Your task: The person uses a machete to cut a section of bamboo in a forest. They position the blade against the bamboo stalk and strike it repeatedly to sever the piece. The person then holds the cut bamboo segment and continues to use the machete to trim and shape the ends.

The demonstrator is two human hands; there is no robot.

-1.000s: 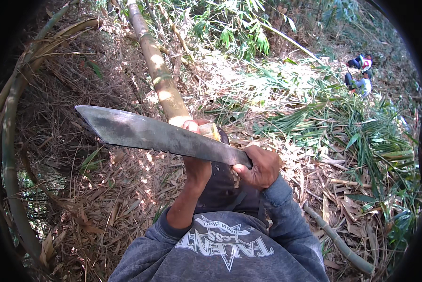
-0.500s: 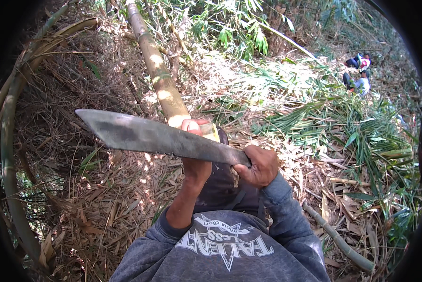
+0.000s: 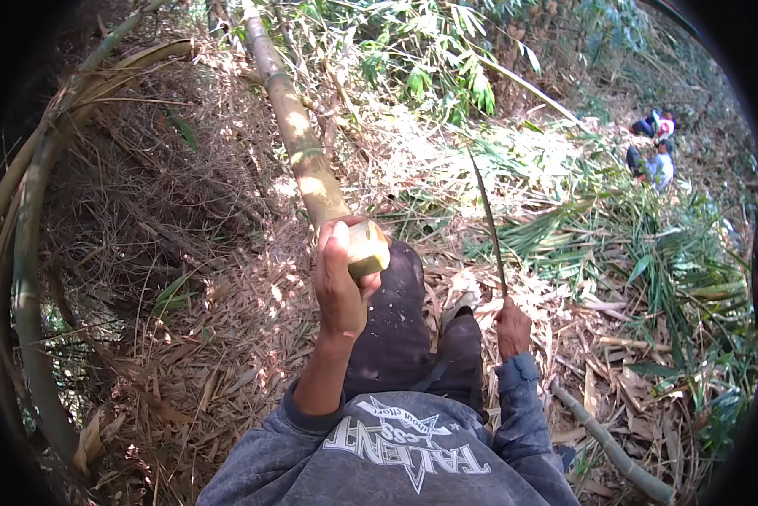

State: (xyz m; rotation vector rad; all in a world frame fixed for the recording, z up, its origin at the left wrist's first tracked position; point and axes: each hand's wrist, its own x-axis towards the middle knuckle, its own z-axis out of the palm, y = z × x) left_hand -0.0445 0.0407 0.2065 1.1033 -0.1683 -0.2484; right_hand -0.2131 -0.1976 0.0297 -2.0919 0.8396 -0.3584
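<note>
My left hand (image 3: 339, 282) is closed around pale, freshly cut bamboo (image 3: 369, 246) above my left thigh. Just beyond those fingers, and in line with the cut piece, a long yellow-green bamboo pole (image 3: 304, 156) runs away to the far left; whether the two are joined is hidden by my hand. Out to the right, my right hand (image 3: 512, 329) grips a machete (image 3: 488, 211), its handle mostly covered by the fingers. The long dark blade points away from me, seen nearly edge-on, apart from the bamboo.
Curved bamboo stems (image 3: 31, 278) rise at the left rim beside tangled dry twigs. A cut bamboo length (image 3: 615, 447) lies at lower right. Green leafy branches (image 3: 556, 228) cover ground at the right. Two people (image 3: 657, 160) are farther off, at the upper right.
The machete has swung from lying across in front of my left hand to the right, its tip now pointing away. My right hand moved right and slightly nearer; the left still holds the bamboo.
</note>
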